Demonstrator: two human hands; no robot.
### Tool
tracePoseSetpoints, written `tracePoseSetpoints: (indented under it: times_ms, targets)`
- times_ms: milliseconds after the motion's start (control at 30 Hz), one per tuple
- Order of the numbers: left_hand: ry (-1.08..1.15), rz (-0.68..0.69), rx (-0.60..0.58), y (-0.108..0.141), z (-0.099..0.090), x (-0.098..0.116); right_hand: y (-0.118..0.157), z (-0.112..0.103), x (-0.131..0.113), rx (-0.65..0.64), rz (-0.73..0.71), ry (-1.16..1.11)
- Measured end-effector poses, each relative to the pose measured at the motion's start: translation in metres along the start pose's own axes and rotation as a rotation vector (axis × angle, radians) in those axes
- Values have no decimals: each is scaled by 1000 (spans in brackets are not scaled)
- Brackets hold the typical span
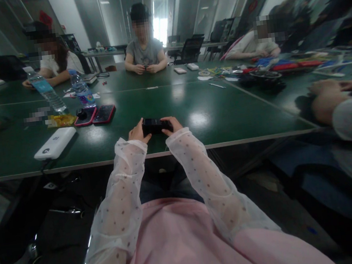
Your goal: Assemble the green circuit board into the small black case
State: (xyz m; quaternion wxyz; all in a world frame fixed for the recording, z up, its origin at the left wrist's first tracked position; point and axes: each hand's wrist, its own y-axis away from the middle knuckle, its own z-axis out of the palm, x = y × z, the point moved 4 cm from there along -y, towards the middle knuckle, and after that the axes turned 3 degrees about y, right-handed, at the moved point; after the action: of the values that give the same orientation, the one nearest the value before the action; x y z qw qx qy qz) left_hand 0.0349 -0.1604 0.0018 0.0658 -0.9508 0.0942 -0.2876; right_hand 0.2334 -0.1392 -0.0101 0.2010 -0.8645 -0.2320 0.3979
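Note:
Between my two hands is a small black box-shaped device [155,126], held just above the near edge of the green table [240,116]. My left hand [137,132] is closed around its left end, thumb at the near side. On the opposite end, my right hand [173,125] grips it with the thumb resting on its near face. A darker panel, perhaps a screen, shows on its top left; its exact kind cannot be made out. Sheer white dotted sleeves cover both forearms.
Left of my hands lie a white power bank [55,143] with a cable, two pink-edged phones [104,114], a yellow packet [62,120] and two water bottles [44,90]. Cables and tools [264,73] lie at the far right. Several people sit around the table.

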Motion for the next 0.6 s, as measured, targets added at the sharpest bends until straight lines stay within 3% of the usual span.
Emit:
tracePoseSetpoints:
  times_ms: [600]
  targets:
    - [2, -21, 1, 1, -4, 5, 1, 9, 15, 27, 108, -155]
